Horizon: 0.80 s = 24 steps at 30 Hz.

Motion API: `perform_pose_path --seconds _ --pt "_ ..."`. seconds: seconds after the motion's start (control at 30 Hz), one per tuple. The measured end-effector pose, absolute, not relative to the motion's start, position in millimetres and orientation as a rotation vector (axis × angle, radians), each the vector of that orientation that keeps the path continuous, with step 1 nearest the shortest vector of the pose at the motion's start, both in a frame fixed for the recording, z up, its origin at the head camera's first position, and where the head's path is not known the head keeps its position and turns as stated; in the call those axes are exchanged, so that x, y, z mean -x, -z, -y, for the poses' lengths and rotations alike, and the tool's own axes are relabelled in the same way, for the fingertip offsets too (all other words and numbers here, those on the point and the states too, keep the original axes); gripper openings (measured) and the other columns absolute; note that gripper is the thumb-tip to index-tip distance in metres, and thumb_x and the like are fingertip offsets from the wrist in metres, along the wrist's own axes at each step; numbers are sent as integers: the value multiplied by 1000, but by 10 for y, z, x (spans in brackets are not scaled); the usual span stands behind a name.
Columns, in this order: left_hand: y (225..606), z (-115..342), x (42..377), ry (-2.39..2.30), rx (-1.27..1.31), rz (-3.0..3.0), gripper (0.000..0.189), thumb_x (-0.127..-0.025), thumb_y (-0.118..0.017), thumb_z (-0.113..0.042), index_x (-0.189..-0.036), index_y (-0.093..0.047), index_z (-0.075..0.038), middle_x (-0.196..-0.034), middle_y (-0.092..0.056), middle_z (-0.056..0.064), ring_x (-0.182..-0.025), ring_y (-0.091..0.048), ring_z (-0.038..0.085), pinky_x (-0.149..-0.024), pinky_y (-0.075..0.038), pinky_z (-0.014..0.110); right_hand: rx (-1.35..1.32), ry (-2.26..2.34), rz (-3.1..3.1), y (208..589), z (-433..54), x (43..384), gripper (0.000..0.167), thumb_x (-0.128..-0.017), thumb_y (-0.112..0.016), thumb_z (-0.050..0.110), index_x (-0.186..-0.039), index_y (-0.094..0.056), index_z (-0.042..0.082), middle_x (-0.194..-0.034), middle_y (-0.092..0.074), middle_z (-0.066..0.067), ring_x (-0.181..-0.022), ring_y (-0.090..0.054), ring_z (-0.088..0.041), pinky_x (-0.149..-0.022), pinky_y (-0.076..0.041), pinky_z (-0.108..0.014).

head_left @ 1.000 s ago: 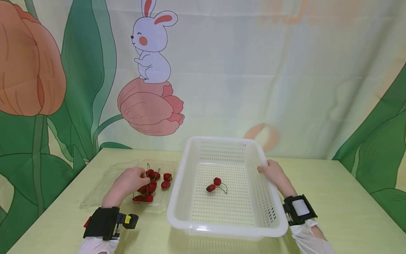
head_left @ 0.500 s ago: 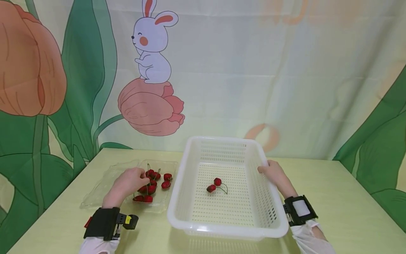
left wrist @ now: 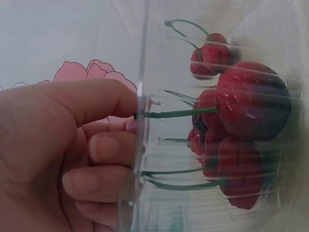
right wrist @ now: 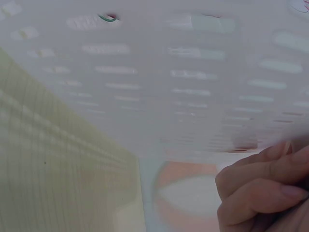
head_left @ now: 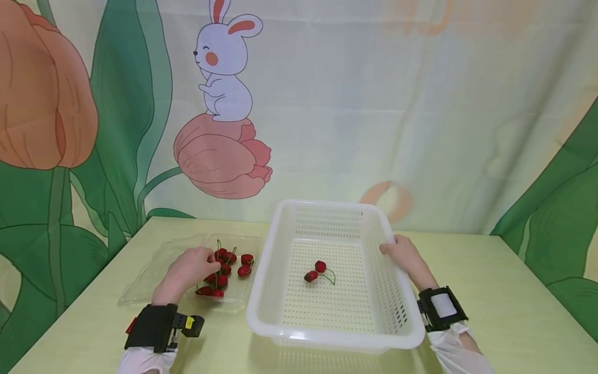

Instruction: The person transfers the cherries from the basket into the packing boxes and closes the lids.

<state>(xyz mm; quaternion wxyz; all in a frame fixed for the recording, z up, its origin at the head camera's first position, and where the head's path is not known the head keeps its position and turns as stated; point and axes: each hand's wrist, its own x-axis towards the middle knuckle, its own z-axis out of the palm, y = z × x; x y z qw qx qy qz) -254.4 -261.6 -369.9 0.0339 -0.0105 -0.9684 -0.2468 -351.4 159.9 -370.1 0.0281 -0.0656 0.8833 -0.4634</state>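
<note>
My left hand (head_left: pixel 191 269) is over the clear plastic box (head_left: pixel 254 244). Its fingertips pinch the stem end of a red cherry (left wrist: pixel 253 101), which hangs beside others behind the clear wall in the left wrist view. Several more cherries (head_left: pixel 244 271) with green stems lie in the box, partly covered by the hand in the head view. My right hand (head_left: pixel 408 259) grips the right rim of a white perforated plastic basket (head_left: pixel 336 340). Two cherries (head_left: pixel 311 276) joined at their stems lie on the basket floor. Curled fingers (right wrist: pixel 256 198) show under the basket wall in the right wrist view.
The clear box's lid (head_left: pixel 149 275) lies spread to the left. The basket stands close to the right side of the box, tilted toward me. A pale yellow-green table (head_left: pixel 509 301) extends to both sides, with a printed curtain (head_left: pixel 336 130) behind it.
Cherries near my left fingers have shifted slightly in the box. Both hands and the basket keep nearly the same places.
</note>
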Motion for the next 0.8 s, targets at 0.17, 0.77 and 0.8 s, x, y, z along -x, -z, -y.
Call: perform_pose_path --seconds 0.17,0.77,0.8 --pt "3693 2636 2554 757 11 2982 23 -85 -56 -15 -67 -45 -8 -57 -35 1 -52 -36 16 -49 -26 29 228 1450 -2717 3711 -1606 3533 39 -81 -47 11 -111 -43 -14 -97 -54 -28 -71 -60 -30 -56 -49 -38" --pt "3693 2643 2574 750 4 2960 25 -87 -57 -17 -68 -44 -7 -59 -34 1 -52 -35 16 -49 -26 30 211 1436 -2709 3701 -1595 3533 41 -83 -47 11 -115 -42 -14 -99 -54 -27 -72 -59 -29 -57 -49 -38" --pt "3690 2643 2573 748 3 2961 25 -87 -57 -17 -68 -44 -7 -59 -34 1 -52 -35 16 -49 -26 30 206 1434 -2710 3703 -1596 3538 41 -83 -47 11 -115 -42 -14 -99 -54 -27 -72 -59 -29 -57 -49 -38"
